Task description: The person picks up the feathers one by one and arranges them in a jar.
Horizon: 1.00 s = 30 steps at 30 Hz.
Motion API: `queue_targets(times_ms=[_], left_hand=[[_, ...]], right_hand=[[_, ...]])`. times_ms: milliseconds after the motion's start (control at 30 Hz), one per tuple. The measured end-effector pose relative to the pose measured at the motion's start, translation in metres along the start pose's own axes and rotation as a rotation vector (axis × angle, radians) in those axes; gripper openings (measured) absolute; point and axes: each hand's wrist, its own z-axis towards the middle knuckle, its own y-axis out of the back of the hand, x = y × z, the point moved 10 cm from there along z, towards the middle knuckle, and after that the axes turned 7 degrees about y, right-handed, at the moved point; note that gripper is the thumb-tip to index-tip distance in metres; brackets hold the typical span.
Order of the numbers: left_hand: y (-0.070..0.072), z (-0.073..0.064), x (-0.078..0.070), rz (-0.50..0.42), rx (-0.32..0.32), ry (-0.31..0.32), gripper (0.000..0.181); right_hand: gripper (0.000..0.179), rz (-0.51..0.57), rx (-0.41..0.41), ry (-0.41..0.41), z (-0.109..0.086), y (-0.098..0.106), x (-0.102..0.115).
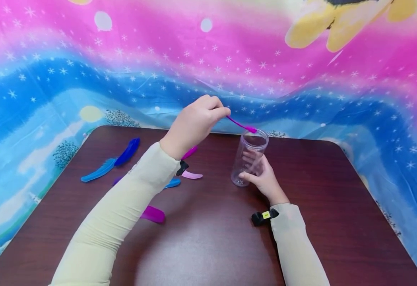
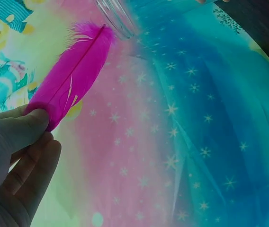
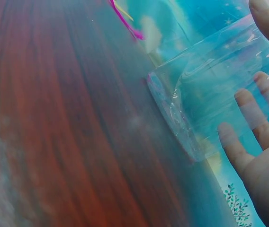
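Note:
My left hand pinches one end of a magenta feather between thumb and fingers. The feather slants down to the right, and its fluffy end is right at the rim of a clear plastic jar in the head view. Around the jar's side, my right hand holds it, thumb on the near side and fingers showing through the transparent wall. The jar is lidless and stands tilted slightly, its base close over the tabletop in the right wrist view.
Left on the dark wooden table lie a dark blue feather, a light blue feather and a magenta feather. A pale pink feather and others are partly hidden by my left arm. A patterned cloth hangs behind.

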Motion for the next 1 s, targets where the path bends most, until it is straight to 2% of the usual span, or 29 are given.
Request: queue_targets(times_ms=[167,433,633,867,1000], left_hand=[[-0.002,-0.002,-0.005,0.048,0.012,-0.022,0.028],[-0.011,0.001,-0.019,0.093,0.052,-0.112,0.023],[-0.016,0.004,-0.024,0.123,0.082,-0.136,0.023],[-0.02,0.007,-0.03,0.182,0.049,-0.184,0.021],[-0.026,0.01,-0.032,0.193,0.071,-0.186,0.02]], right_hand=[[0.081,0.014,0.014,0.002,0.0,-0.004,-0.001],[0.083,0.014,0.006,0.006,0.0,-0.001,0.0],[0.082,0.017,0.007,0.008,0.0,-0.001,0.001],[0.082,0.026,0.012,0.014,-0.001,-0.002,0.001],[0.081,0.034,0.006,0.015,0.0,-0.001,0.002]])
